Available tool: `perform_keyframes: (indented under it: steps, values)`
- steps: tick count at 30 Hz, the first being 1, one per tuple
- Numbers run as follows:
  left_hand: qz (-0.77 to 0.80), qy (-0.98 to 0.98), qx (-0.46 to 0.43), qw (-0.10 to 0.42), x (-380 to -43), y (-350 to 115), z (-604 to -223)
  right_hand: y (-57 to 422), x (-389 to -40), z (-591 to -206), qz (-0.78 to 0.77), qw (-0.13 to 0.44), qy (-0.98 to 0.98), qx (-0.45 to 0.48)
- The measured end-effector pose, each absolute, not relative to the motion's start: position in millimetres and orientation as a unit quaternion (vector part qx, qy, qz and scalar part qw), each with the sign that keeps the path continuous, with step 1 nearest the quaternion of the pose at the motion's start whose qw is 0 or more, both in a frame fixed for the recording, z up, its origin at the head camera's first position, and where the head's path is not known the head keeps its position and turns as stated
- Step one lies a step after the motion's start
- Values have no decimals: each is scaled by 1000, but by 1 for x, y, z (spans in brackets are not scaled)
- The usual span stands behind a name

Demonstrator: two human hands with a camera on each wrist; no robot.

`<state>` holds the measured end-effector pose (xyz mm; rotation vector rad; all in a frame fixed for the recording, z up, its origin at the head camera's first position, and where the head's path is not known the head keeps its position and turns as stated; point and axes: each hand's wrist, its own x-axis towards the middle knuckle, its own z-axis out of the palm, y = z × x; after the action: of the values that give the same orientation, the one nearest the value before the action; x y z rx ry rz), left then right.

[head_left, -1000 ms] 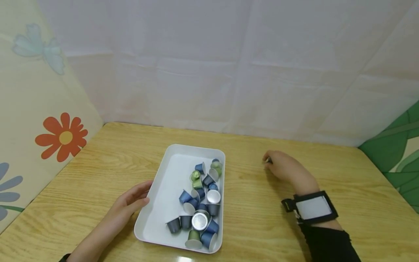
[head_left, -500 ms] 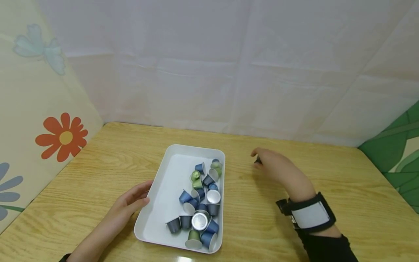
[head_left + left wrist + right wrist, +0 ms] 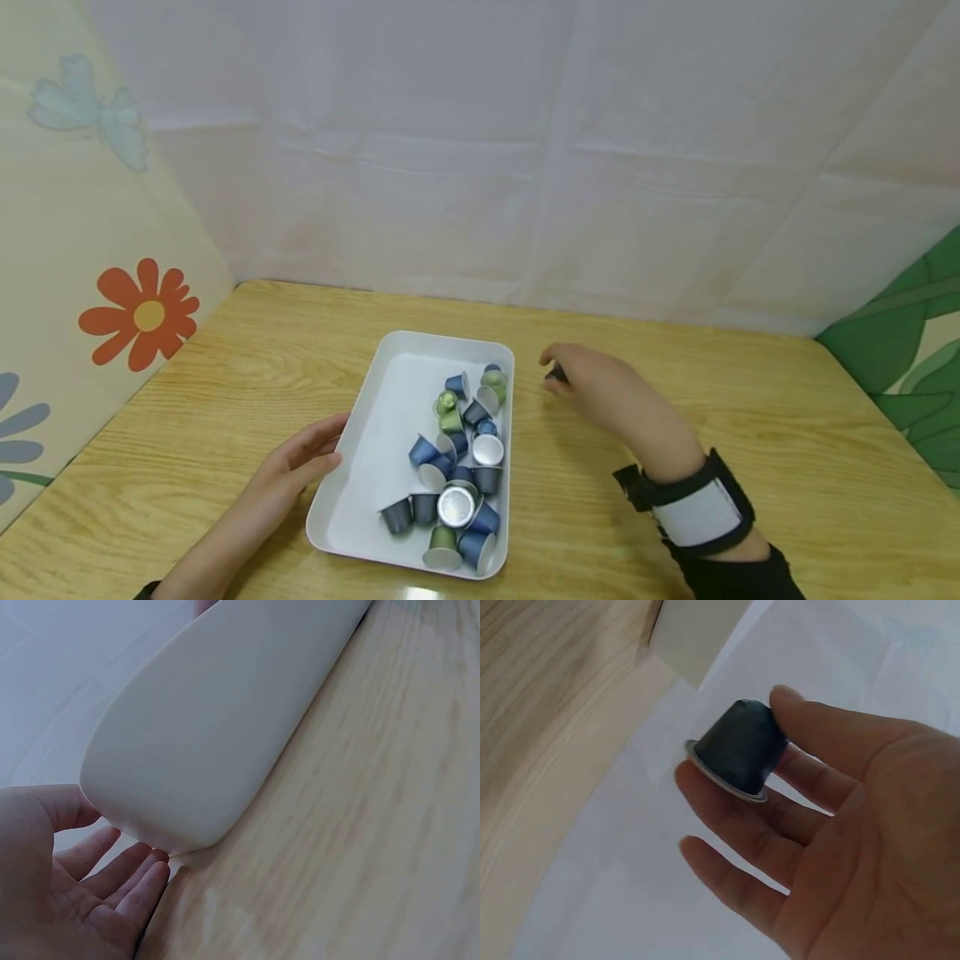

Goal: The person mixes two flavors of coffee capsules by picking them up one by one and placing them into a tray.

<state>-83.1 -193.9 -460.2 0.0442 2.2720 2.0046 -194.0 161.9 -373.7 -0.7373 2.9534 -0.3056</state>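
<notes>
My right hand (image 3: 600, 387) pinches a dark coffee capsule (image 3: 742, 746) between thumb and fingers, above the table just right of the white tray (image 3: 367, 467). In the right wrist view the capsule's pale rim rests against the fingers and its narrow end is near the thumb. My left hand (image 3: 303, 458) touches the tray's outer left side with relaxed fingers; in the left wrist view the thumb and fingertips meet the tray's end wall. Blue, green and dark grey coffee capsules, among them a green one (image 3: 442, 548), lie loosely along the tray's right half.
The wooden table (image 3: 720, 400) extends on both sides of the tray. A white cloth (image 3: 480, 167) hangs behind it. Printed panels stand at the sides, one with a red flower (image 3: 148, 315) on the left, one with green leaves (image 3: 922, 358) on the right.
My right hand has moved left toward the tray, carrying the dark capsule. The left hand, the tray and the capsules in it have stayed in place.
</notes>
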Motion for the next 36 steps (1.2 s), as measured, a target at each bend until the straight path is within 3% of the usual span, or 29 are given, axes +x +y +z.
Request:
perform_keyframes:
  steps: [4,12,16,28,36]
  values:
    - [661,749,19,53,-83,-194,-461,150,-190,-376,-108,18,959,-262]
    - [661,748,30,48,-83,-194,-463,130,-177,-380,-86,-101,910,-393]
    - [661,749,29,46,-83,-194,-463,123,-168,-380,-66,-130,887,-437]
    - [663,747,30,47,-84,-193,-462,95,-144,-381,-10,-54,888,-456]
    - [662,748,21,50,-84,-193,-461,87,-138,-389,11,-66,879,-471]
